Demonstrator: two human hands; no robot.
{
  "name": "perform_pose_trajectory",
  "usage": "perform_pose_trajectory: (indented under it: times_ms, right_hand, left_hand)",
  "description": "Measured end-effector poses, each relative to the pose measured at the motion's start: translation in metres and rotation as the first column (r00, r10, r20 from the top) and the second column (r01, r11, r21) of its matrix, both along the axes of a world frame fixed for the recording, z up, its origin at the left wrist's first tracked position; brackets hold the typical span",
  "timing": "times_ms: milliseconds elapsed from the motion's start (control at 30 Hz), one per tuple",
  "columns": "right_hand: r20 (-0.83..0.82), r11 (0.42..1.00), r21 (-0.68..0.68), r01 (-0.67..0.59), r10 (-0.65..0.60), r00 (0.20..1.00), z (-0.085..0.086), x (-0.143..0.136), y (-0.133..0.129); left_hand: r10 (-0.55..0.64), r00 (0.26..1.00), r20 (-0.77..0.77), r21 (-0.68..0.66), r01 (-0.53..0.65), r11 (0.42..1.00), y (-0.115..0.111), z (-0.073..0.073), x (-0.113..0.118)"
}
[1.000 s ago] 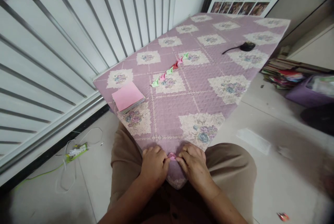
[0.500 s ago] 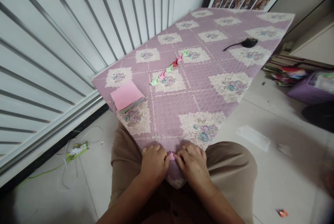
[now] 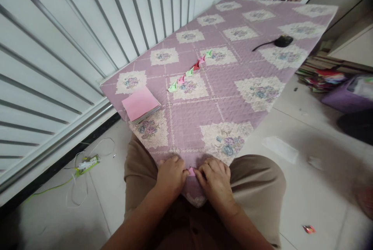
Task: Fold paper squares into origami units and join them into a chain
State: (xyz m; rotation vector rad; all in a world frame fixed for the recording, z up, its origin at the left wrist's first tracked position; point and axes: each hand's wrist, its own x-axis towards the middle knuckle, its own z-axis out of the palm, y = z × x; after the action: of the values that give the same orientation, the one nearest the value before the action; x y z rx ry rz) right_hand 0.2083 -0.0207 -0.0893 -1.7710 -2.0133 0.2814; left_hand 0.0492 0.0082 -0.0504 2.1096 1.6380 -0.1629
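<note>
Between my two hands, at the near corner of the cloth-covered table (image 3: 186, 122), is a small folded piece of pink paper (image 3: 191, 171). My left hand (image 3: 172, 175) pinches its left side, fingers curled. On its right side my right hand (image 3: 214, 177) does the same with thumb and fingertips. Farther up the table a slanting row of small folded paper pieces lies on the cloth: green (image 3: 173, 87), pink (image 3: 181, 79) and red (image 3: 196, 65) ones among them. A stack of square pink paper (image 3: 141, 104) rests near the left edge.
A black object with a cord (image 3: 283, 40) lies toward the far right of the table. White railing (image 3: 96, 21) borders the left side. On the floor are a power strip (image 3: 87, 165), a red wrapper (image 3: 309, 229) and a purple bin (image 3: 344, 96).
The camera view has shifted slightly. Both hands stay at the pink paper, which now shows a pointed top and a wider lower edge between the fingers.
</note>
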Motion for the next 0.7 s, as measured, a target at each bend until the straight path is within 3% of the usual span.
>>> perform_pose_trajectory:
  times_ms: [133,267,467,700]
  right_hand:
    - [-0.023,0.997,0.074,-0.011,0.013,1.000,-0.001,0.001,-0.003]
    - [-0.010,0.980,0.152,-0.130,0.133,0.991,-0.001,0.002,-0.014]
    - [0.053,0.969,0.109,-0.221,0.216,0.975,-0.007,-0.001,-0.033]
    - [0.106,0.967,0.065,-0.247,0.239,0.965,-0.005,0.001,-0.034]
  left_hand:
    - [-0.001,1.000,-0.001,0.007,0.001,1.000,0.000,0.001,0.000]
    - [-0.009,1.000,0.030,0.046,0.008,0.999,-0.003,0.000,-0.002]
    - [-0.028,0.999,0.044,0.070,0.025,0.997,-0.005,-0.002,-0.005]
    - [-0.080,0.997,0.017,0.014,0.080,0.997,0.001,0.000,-0.008]
